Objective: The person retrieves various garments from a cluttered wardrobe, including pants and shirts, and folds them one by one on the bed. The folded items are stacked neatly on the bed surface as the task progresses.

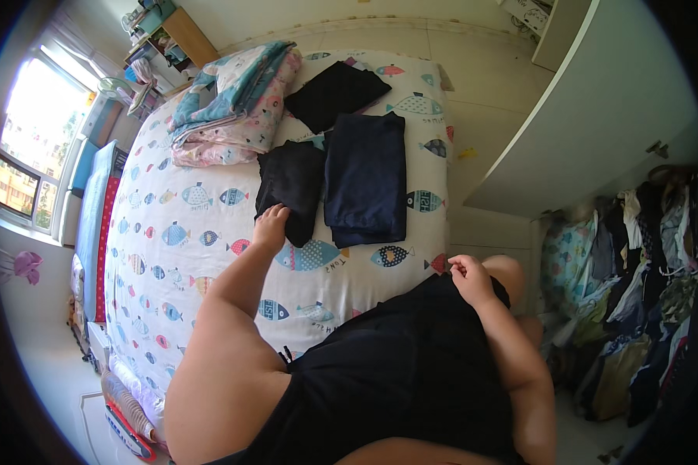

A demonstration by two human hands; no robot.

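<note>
My left hand (271,228) rests on the lower left edge of a folded black garment (294,189); whether its fingers grip the cloth cannot be told. Close to its right lies a folded navy garment (365,174) with layered lower edges. Another folded black garment (337,93) is farther up the bed, with a bit of purple cloth showing from beneath. My right hand (470,278) is over my lap near the bed's edge, its fingers curled, with no object visible in it.
A fish-print sheet covers the bed (209,261). Folded quilts (232,104) are piled at its upper left. An open wardrobe door (593,110) and crowded hanging clothes (622,290) stand on the right. A window (41,139) is at far left.
</note>
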